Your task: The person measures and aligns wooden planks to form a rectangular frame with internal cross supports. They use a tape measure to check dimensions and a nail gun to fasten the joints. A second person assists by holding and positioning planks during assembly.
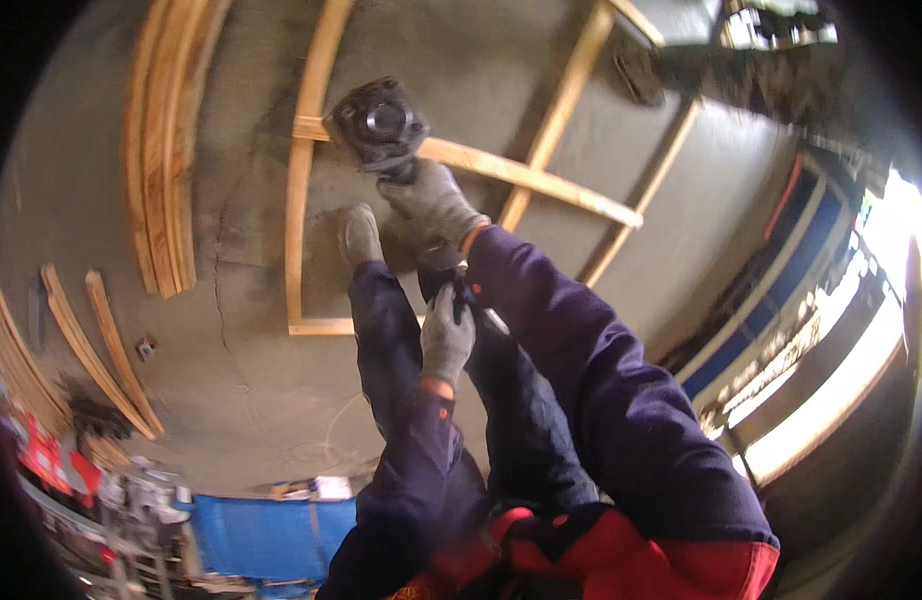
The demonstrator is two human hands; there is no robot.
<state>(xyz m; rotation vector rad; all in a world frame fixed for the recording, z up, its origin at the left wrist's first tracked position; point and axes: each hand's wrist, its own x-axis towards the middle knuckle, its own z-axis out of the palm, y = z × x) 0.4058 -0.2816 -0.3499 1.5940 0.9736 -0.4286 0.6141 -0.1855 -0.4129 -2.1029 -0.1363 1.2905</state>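
We see the right hand [431, 203], in a grey glove, gripping a black tool [381, 122] by its handle. The tool's squarish body, with a bright ring at its middle, is held over the left part of a timber frame [581, 197], near where a long rail meets a side piece. It is perhaps a nail gun, but motion blur keeps us from being sure, and any lettering on it is smeared past reading. The left hand [448, 338], gloved alike, is closer to the body, just beside a dark part [461, 292]; we cannot tell whether its fingers are closed on it. The frame lies on a grey floor [251, 380], with the person's shoe [360, 238] inside it. To the left we see long planks [166, 150] and a small red-and-white item [147, 348], any print on it too small to make out. A blue sheet [251, 535] shows at lower left, and another person's boot [639, 76] at upper right.
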